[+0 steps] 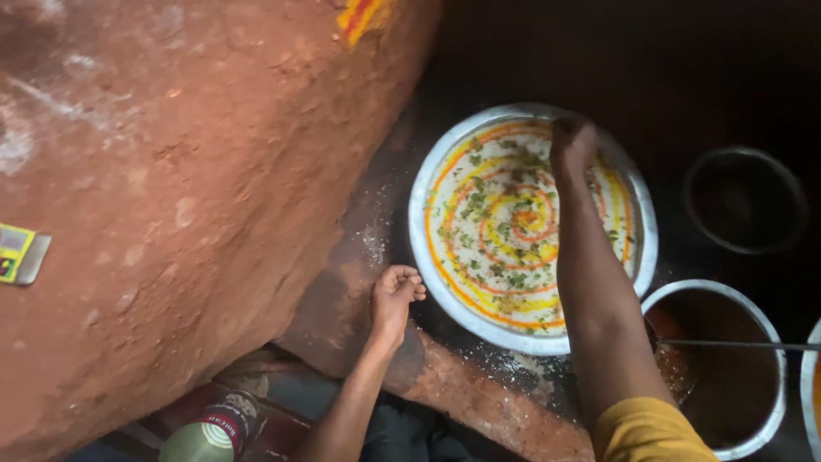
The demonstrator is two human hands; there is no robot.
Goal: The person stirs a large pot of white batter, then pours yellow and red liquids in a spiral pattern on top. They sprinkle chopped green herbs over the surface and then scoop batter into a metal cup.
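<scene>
- Head view looks straight down on a round metal plate (532, 344) carrying a white batter disc (513, 231) marked with orange and yellow spirals and scattered green herb bits; the plate sits at centre frame on a dark cooking surface.
- Right hand (571, 147) hovers at about 1 o'clock over the disc, fingers bunched in a narrow pinch; whether the grip holds any herb or powder I cannot tell, as the fingertips are in shadow.
- Left hand (393, 295) rests at 9 o'clock of the plate, just beside its rim, fingers loosely curled and holding nothing visible.
- At 4 o'clock of the plate a steel pot (774, 402) holds a dark reddish sauce with a thin ladle handle (735, 345) lying across it; a darker empty-looking bowl (744, 201) stands at 3 o'clock.
- A large reddish clay mass (171, 188) fills the left half; a small can (209, 432) sits at 7 o'clock.
- Risks, as I judge them: the right forearm crosses low over the wet spirals, so a dip could smear them; a loosened pinch could drop topping in one clump; the left hand, so near the rim, could nudge the plate; the sleeve (646, 428) is close to the ladle and could tip sauce.
</scene>
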